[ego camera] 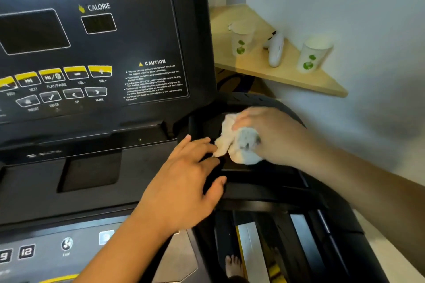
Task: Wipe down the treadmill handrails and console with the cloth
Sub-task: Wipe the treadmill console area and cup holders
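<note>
The black treadmill console (96,37) fills the left and top of the view, with display windows, yellow buttons and a caution label. My right hand (273,135) presses a crumpled white cloth (236,142), grey with dirt in places, into the recessed tray at the console's right side. My left hand (188,181) lies flat on the console ledge just left of the cloth, fingers spread, fingertips touching the cloth's edge. The black right handrail (299,197) runs beneath and behind both hands.
A light wooden corner shelf (305,80) on the white wall to the right holds two paper cups with green prints (242,39) (312,55) and a white device (276,49). A bare foot (233,266) stands on the treadmill deck below.
</note>
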